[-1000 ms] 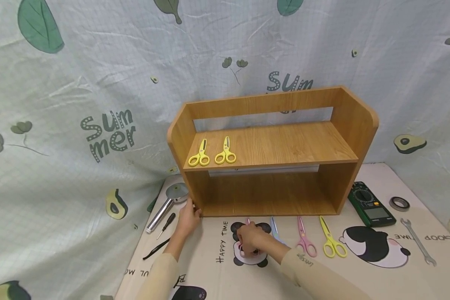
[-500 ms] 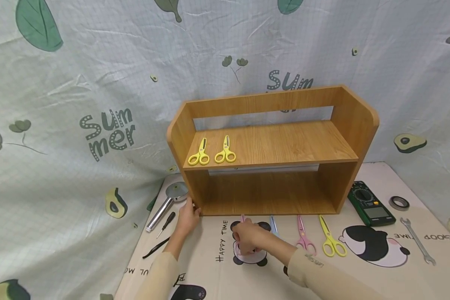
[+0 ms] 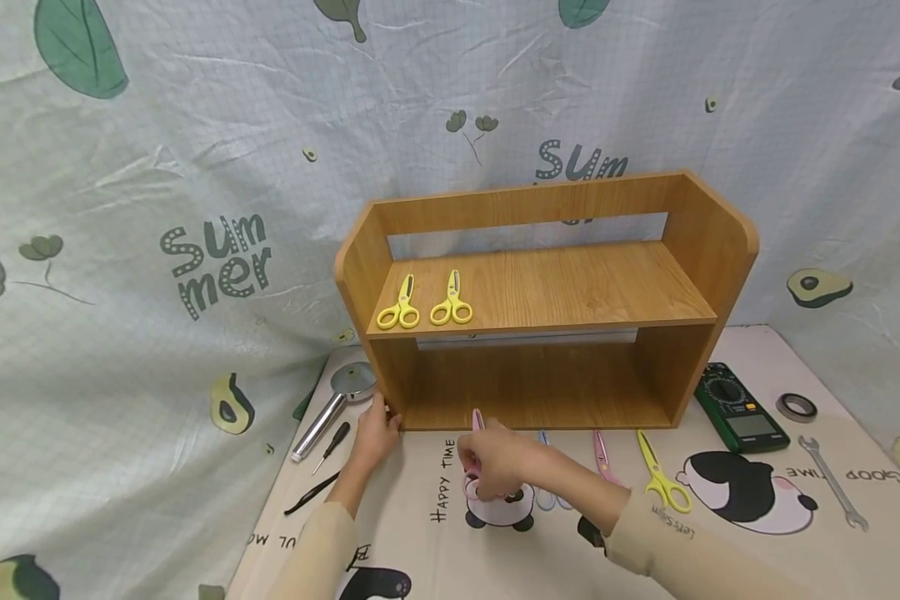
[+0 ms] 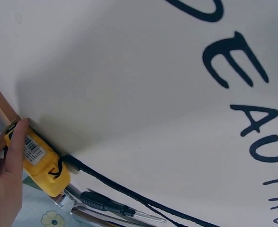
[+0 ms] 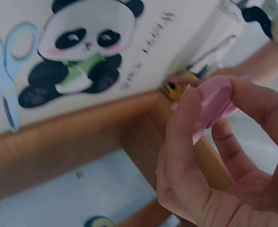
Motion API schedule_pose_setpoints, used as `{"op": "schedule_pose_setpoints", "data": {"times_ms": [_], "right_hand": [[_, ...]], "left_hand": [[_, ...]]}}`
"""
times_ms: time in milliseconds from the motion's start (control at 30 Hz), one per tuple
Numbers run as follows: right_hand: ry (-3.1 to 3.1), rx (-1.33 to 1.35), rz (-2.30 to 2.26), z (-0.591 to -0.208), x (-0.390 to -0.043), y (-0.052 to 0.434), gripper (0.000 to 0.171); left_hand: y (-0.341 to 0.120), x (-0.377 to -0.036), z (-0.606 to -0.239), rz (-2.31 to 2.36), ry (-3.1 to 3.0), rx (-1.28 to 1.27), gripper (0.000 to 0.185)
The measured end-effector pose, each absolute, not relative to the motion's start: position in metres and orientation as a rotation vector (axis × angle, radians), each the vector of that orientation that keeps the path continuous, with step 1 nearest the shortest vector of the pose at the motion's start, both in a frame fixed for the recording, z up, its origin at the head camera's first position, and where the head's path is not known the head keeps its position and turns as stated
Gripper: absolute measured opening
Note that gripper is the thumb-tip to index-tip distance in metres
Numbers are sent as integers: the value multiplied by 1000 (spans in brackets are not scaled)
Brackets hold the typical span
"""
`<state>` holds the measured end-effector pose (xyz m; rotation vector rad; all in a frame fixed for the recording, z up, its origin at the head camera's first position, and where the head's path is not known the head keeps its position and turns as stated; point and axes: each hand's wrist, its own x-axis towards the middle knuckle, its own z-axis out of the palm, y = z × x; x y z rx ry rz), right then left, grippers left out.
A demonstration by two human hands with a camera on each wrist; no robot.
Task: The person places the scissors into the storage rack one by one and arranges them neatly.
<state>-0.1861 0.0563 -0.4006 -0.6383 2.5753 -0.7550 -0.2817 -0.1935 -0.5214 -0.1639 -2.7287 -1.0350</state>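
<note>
My right hand pinches a pair of pink scissors by the handles just above the mat, in front of the wooden shelf unit. In the right wrist view the pink handle sits between thumb and fingers. My left hand rests against the shelf's lower left corner, fingers straight. On the mat lie blue scissors, another pink pair and a yellow pair. Two yellow scissors lie on the upper shelf board.
Left of the shelf lie a chrome shower head, a screwdriver and a black tool. To the right are a green multimeter, a metal ring and a wrench. A printed cloth hangs behind.
My right hand has lifted the pink scissors off the panda print and moved them left and toward the shelf. The left hand has stayed at the shelf corner.
</note>
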Motion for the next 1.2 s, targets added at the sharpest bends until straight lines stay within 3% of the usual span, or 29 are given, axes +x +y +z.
{"op": "schedule_pose_setpoints", "data": {"times_ms": [200,667,867,1200], "right_hand": [[2608,-704,-692,-372,-181,59,30],[2643,-682,-532,-301,-178,71,32],[2683,-720,-484,-270,-189,81,23],[2640,-619,-568,-225,-228,85,32]], "left_hand": [[-195,-281,-523,-1032,-2714,-169,35],[-195,-281,-519,-1046,-2703,-183,45],[-196,-283,-523,-1042,-2691,-189,52],[-198,-284,-526,-1078,-2687,-199,54]]}}
